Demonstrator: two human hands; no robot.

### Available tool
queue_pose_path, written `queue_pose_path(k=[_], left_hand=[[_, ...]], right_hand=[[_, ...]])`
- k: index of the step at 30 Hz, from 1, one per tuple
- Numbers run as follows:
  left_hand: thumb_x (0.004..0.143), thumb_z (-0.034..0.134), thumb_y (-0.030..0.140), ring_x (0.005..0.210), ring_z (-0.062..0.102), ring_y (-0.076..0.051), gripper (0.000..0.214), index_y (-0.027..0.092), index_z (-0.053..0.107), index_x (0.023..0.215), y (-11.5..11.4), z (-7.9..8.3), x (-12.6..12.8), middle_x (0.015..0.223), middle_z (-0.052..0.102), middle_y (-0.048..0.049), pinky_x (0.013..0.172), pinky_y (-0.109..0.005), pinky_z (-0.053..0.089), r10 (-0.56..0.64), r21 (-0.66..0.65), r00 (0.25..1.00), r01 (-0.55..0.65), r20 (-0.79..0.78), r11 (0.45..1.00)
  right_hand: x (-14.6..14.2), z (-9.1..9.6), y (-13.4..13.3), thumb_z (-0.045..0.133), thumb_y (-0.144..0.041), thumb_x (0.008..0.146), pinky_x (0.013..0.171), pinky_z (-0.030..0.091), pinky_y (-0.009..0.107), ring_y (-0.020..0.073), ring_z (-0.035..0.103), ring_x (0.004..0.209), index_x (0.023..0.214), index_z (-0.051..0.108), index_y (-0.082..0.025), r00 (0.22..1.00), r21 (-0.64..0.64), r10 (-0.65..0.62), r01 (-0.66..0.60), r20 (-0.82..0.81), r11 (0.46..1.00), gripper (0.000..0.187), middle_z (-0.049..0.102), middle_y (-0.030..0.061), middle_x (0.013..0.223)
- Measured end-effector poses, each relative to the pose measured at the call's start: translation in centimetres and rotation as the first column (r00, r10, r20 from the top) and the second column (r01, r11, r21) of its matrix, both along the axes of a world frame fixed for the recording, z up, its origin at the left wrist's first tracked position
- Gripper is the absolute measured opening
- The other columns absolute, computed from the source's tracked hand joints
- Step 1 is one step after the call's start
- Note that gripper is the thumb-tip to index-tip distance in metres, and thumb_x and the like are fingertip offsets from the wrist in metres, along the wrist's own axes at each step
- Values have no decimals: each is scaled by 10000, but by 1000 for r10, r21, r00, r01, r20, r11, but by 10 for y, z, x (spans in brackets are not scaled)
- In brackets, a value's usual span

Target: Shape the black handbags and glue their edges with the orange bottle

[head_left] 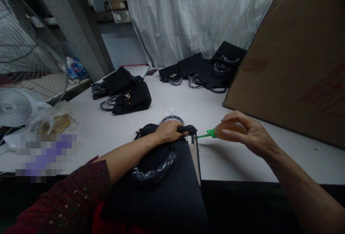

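A black handbag [178, 176] lies across the table's front edge, its handle [153, 174] wrapped in clear plastic. My left hand [169, 131] is closed on the bag's upper part near its right corner. In my right hand [250, 133] is a squeeze bottle [230, 131] of amber liquid, lying nearly level. Its thin green nozzle [206, 133] points left, with the tip at the bag's side edge, where a beige strip [194, 155] shows. Whether the tip touches the bag I cannot tell.
Several black handbags lie at the back left [132, 97] and along the curtain [199, 70]. A large cardboard box [291, 58] stands on the right. A white fan [16, 106] and a plastic bag [54, 119] are at the left of the white table [172, 101].
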State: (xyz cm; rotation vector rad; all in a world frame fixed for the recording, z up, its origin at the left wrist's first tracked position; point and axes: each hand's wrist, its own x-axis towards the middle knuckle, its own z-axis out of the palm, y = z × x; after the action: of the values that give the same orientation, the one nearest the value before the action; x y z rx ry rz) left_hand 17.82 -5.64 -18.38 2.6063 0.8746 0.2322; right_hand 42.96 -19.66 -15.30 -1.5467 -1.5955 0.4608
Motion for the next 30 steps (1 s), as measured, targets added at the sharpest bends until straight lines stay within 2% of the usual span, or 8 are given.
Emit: queue_pose_path(k=[4, 10, 17, 23, 27, 30], left_hand=[[824, 534, 558, 783, 587, -195, 357, 233, 672, 872, 0, -1, 1, 828, 652, -25, 693, -312, 435, 28, 17, 1000, -28, 0, 999], [831, 532, 542, 774, 581, -193, 341, 231, 671, 842, -1, 0, 1, 811, 648, -27, 703, -317, 440, 10, 6, 1000, -10, 10, 1000], [822, 551, 521, 775, 582, -194, 314, 233, 675, 850, 1, -1, 1, 810, 654, -28, 696, -316, 438, 18, -1, 1000, -18, 1, 1000], [816, 556, 512, 776, 583, -192, 305, 229, 665, 835, 0, -2, 1, 823, 653, -27, 686, -309, 429, 11, -9, 1000, -10, 13, 1000], [811, 576, 471, 723, 572, -169, 263, 218, 644, 792, -2, 3, 1, 783, 643, -15, 658, -285, 416, 10, -34, 1000, -10, 17, 999], [807, 584, 458, 702, 557, -167, 248, 217, 632, 779, -3, 5, 1, 773, 636, -11, 654, -286, 409, 13, -17, 1000, -13, 14, 1000]], right_hand=[[0, -3, -6, 711, -482, 723, 792, 483, 427, 249, 596, 888, 937, 607, -256, 1000, 5, 10, -10, -29, 1000, 328, 599, 48, 1011], [-1, -4, -19, 729, -450, 707, 730, 511, 386, 249, 614, 893, 908, 622, -268, 989, -78, 115, -123, -95, 989, 292, 614, 35, 1022], [-3, -12, -18, 698, -457, 741, 814, 481, 425, 251, 583, 928, 933, 610, -260, 997, 37, -6, 8, -71, 999, 288, 584, 49, 1018], [1, -9, -22, 725, -433, 718, 710, 514, 365, 233, 606, 893, 922, 614, -271, 987, -36, 117, -121, -106, 992, 283, 589, 32, 1034], [0, -10, -26, 708, -424, 746, 759, 507, 377, 235, 595, 926, 943, 612, -268, 995, 15, 54, -52, -83, 999, 269, 586, 43, 1040], [-2, -11, -33, 710, -418, 747, 745, 515, 369, 236, 600, 922, 942, 618, -263, 992, -4, 103, -103, -73, 995, 266, 593, 49, 1039]])
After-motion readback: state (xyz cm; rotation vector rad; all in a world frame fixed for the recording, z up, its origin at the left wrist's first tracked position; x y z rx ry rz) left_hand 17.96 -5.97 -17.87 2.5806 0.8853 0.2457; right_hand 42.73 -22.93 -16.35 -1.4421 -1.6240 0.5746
